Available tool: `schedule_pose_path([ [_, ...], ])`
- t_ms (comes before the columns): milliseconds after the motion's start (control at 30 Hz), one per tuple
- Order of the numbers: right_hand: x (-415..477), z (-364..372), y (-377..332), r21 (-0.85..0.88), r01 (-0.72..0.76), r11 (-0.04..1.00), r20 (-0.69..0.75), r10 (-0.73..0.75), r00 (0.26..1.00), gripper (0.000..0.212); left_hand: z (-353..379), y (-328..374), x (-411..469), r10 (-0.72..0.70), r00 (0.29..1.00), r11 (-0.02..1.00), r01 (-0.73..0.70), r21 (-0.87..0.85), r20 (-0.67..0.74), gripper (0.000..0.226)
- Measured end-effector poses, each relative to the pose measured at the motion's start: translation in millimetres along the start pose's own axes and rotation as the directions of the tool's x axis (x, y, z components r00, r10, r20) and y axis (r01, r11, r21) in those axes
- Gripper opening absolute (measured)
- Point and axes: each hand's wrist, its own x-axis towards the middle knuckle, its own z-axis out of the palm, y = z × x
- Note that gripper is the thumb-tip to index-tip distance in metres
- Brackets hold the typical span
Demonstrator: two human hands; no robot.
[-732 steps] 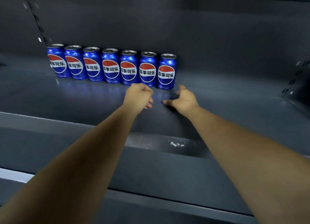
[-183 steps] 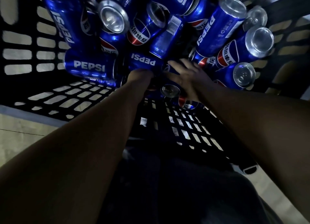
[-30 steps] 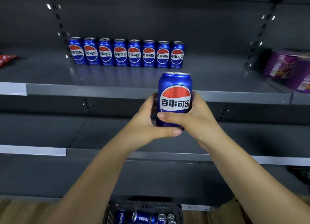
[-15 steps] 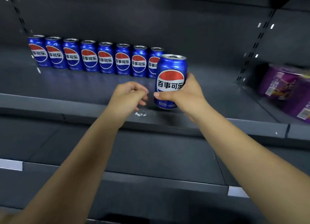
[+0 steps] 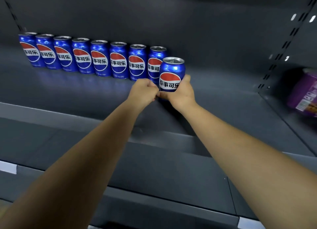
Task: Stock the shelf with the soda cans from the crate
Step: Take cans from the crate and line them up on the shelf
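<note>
Several blue soda cans stand upright in a row along the back of the dark grey shelf. My right hand grips another blue soda can upright, just in front of the row's right end and partly covering the last can there. My left hand is curled into a loose fist right beside that can's lower left, its fingers close to or touching the can's base. The crate is out of view.
A purple package sits on the neighbouring shelf section at the right, past the perforated upright. Bare shelf surface lies to the right of the can row. Lower shelves run below my forearms.
My right hand has carried the can further back into the shelf, towards the right end of the row. My left hand followed alongside, now nearer the can's base.
</note>
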Motion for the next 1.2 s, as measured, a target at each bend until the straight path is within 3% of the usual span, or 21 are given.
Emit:
schedule_pose_path([
  [167, 30, 0, 21, -0.094, -0.019, 0.995, -0.003, 0.019, 1.0, 0.062, 15, -2, 21, 0.023, 1.0, 0.993, -0.022, 0.116, -0.012, 0.016],
  [333, 53, 5, 27, -0.262, -0.112, 0.958, -0.066, 0.098, 0.993, 0.071, 26, 3, 37, 0.059, 0.997, 0.904, -0.031, 0.427, -0.053, 0.03],
  [433, 64, 10, 30, -0.372, -0.161, 0.914, -0.069, 0.146, 0.987, 0.074, 31, -2, 47, 0.079, 0.992, 0.868, -0.021, 0.497, -0.095, 0.031],
  [633, 72, 14, 35, -0.471, -0.195, 0.86, -0.085, 0.176, 0.981, 0.098, 30, -4, 58, 0.075, 0.993, 0.872, -0.023, 0.489, -0.088, 0.034],
  [833, 80, 16, 35, -0.479, -0.219, 0.85, -0.084, 0.204, 0.975, 0.093, 22, -11, 59, 0.006, 0.979, 0.965, 0.048, 0.258, -0.204, 0.019],
  [1033, 84, 19, 37, -0.517, -0.231, 0.824, -0.098, 0.211, 0.973, 0.09, 26, -14, 59, 0.118, 0.976, 0.94, -0.05, 0.339, -0.182, 0.023],
  [1200, 82, 20, 36, -0.533, -0.224, 0.816, -0.098, 0.203, 0.974, 0.092, 25, -16, 62, 0.104, 0.978, 0.949, -0.042, 0.311, -0.183, 0.022],
])
